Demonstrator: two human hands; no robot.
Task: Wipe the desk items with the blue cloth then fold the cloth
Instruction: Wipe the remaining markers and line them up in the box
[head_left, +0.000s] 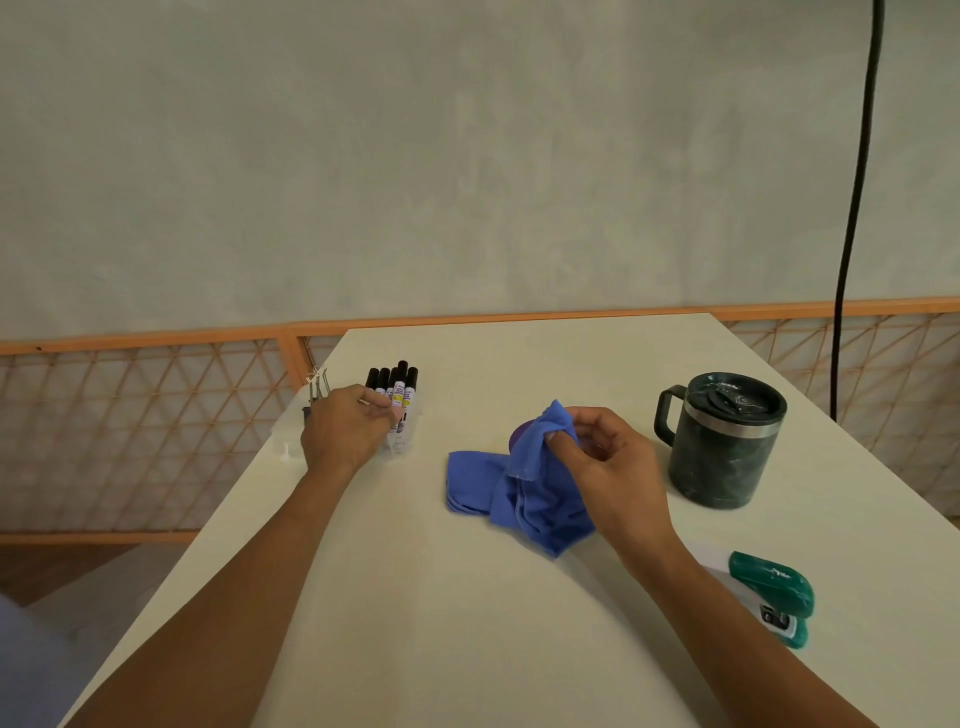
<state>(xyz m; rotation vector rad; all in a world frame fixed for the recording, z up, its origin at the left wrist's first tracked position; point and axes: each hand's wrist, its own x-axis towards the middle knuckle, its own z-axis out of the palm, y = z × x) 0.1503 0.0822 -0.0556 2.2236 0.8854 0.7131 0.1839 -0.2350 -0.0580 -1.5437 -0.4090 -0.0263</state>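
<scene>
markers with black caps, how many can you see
5 markers, all standing bunched in the clear holder at the desk's far left, by the left hand; more may be hidden behind them or the hand.

On the white desk (467, 623), the left hand (345, 431) grips a clear cup (401, 442) of black-capped markers (397, 384), with binder clips (318, 387) just beside it. The right hand (608, 457) pinches the crumpled blue cloth (530, 493) over a purple round thing (519, 434). A dark lidded mug (722, 447) stands to the right, and a teal stapler (774, 592) lies nearer.
</scene>
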